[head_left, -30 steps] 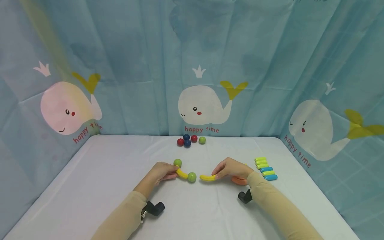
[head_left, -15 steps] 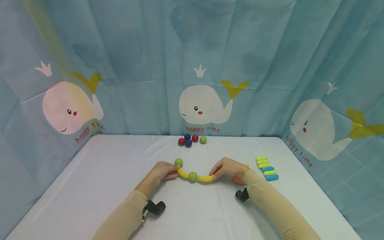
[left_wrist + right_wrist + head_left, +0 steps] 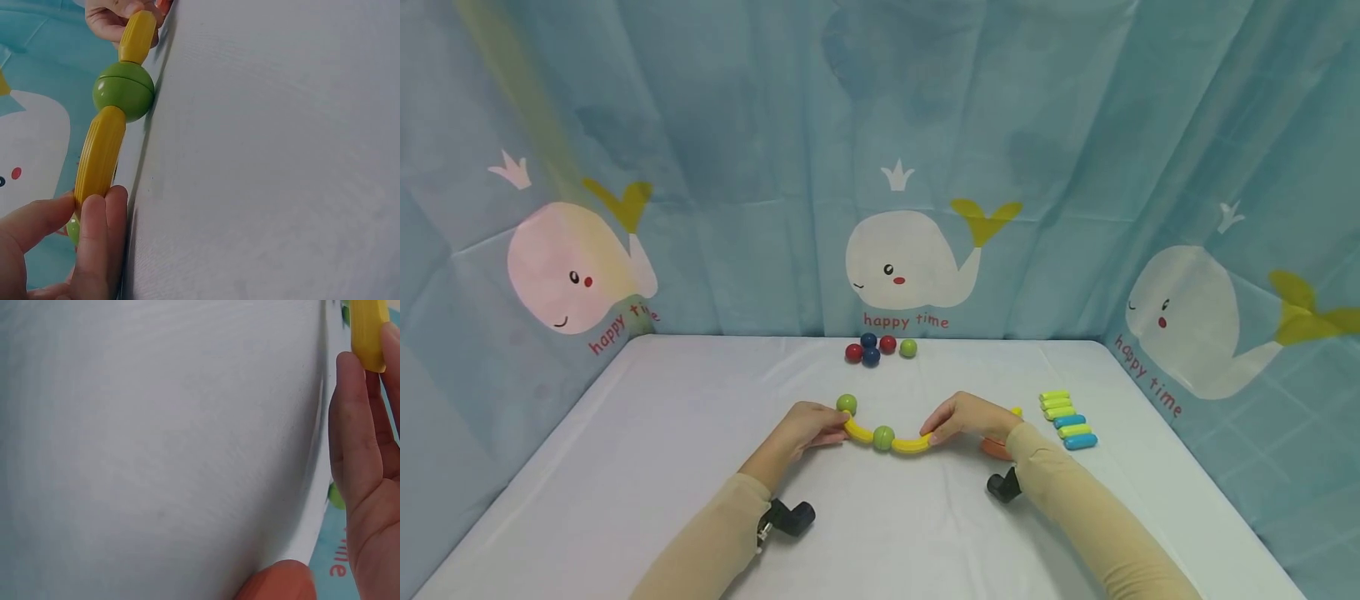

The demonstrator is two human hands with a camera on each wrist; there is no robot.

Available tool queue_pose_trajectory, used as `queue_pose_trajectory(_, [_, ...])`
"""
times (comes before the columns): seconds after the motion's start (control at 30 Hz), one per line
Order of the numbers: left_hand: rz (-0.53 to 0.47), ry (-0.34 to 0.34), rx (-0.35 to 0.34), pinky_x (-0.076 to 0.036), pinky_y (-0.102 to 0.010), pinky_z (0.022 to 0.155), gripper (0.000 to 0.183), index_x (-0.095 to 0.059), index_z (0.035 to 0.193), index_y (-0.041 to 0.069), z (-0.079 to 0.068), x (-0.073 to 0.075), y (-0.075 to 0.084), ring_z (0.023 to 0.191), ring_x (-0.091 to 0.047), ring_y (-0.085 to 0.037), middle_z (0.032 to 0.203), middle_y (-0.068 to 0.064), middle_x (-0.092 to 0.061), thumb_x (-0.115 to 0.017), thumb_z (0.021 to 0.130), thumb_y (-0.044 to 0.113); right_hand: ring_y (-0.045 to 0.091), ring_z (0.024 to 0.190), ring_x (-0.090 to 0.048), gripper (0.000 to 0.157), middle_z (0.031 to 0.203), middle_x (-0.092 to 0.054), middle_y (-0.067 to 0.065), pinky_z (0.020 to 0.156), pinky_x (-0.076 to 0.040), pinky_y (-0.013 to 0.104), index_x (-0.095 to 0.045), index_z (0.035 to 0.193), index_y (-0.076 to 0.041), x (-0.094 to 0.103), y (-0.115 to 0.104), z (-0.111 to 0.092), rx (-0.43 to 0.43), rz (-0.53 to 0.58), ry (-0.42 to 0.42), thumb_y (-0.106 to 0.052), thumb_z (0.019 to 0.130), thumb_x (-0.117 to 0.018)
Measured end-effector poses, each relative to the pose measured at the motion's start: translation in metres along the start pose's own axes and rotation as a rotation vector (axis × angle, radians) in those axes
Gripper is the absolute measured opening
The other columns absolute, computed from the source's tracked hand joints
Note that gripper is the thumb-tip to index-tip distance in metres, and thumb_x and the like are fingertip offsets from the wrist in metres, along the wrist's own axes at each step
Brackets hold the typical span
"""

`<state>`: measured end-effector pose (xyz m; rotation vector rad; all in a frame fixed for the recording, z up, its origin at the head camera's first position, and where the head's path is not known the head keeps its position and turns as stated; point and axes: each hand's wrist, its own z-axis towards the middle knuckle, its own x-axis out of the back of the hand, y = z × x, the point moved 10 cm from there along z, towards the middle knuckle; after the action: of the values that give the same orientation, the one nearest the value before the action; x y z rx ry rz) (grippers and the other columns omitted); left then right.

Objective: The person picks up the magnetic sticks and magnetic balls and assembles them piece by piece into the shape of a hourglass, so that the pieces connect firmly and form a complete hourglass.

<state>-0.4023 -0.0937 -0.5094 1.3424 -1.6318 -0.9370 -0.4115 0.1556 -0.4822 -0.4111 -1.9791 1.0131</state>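
Head view shows a yellow left rod (image 3: 859, 431) pinched at its outer end by the left hand (image 3: 807, 425), thumb and fingers parted only by the rod's thickness. By the right hand (image 3: 973, 417), a yellow right rod (image 3: 912, 446) is held at its outer end in a similar pinch, the fingertips closed onto it. Between the two grips, the inner ends of both rods are met by a green middle ball (image 3: 883, 439), so that one curved chain is formed; contact on both sides is seen in the left wrist view. Just beyond the left fingertips, a green end ball (image 3: 847, 404) is seen; whether it is joined to the rod cannot be told, as the end is covered by fingers. Under the right wrist, behind that grip, an orange piece (image 3: 995, 449) is partly hidden. Farther right of the right grip, short green and blue rods (image 3: 1070, 422) are lined up. Well beyond both grips, red, blue and green balls (image 3: 871, 357) are clustered near the far table edge.
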Motion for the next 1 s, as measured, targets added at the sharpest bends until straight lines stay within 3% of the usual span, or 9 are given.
queue_pose_trajectory(0.23, [-0.047, -0.051, 0.010, -0.061, -0.025, 0.070, 0.036, -0.059, 0.118, -0.008, -0.009, -0.013, -0.002, 0.072, -0.074, -0.014, 0.094, -0.016, -0.074, -0.067, 0.094, 0.017, 0.010, 0.089, -0.066, 0.020, 0.100, -0.077, 0.001, 0.081, -0.055, 0.025, -0.079, 0.103, -0.013, 0.001, 0.001, 0.000, -0.005, 0.038, 0.012, -0.018, 0.083, -0.079])
queue_pose_trajectory(0.6, [-0.146, -0.174, 0.090, -0.062, -0.030, 0.074, 0.022, -0.068, 0.108, -0.006, -0.023, -0.043, -0.010, 0.080, -0.076, -0.021, 0.091, -0.017, -0.076, -0.067, 0.093, 0.010, 0.009, 0.089, -0.066, 0.022, 0.103, -0.077, 0.002, 0.083, -0.056, 0.026, -0.079, 0.105, -0.011, -0.002, -0.003, -0.001, -0.007, 0.063, 0.018, -0.019, 0.084, -0.078])
queue_pose_trajectory(0.73, [-0.158, -0.169, 0.101, -0.062, -0.030, 0.074, 0.025, -0.068, 0.109, -0.006, -0.024, -0.044, -0.013, 0.080, -0.077, -0.021, 0.091, -0.017, -0.077, -0.068, 0.094, 0.014, 0.010, 0.090, -0.066, 0.021, 0.101, -0.077, 0.001, 0.084, -0.056, 0.026, -0.079, 0.104, -0.012, -0.005, -0.004, 0.001, -0.019, 0.078, 0.024, -0.019, 0.084, -0.079])
queue_pose_trajectory(1.0, [-0.147, -0.109, 0.125, -0.062, -0.028, 0.072, 0.027, -0.067, 0.110, -0.004, -0.021, -0.031, -0.017, 0.076, -0.076, -0.018, 0.087, -0.013, -0.077, -0.068, 0.094, 0.017, 0.010, 0.091, -0.068, 0.022, 0.101, -0.077, 0.002, 0.088, -0.057, 0.028, -0.078, 0.104, -0.011, -0.010, -0.009, 0.008, -0.022, 0.103, 0.006, -0.019, 0.084, -0.079])
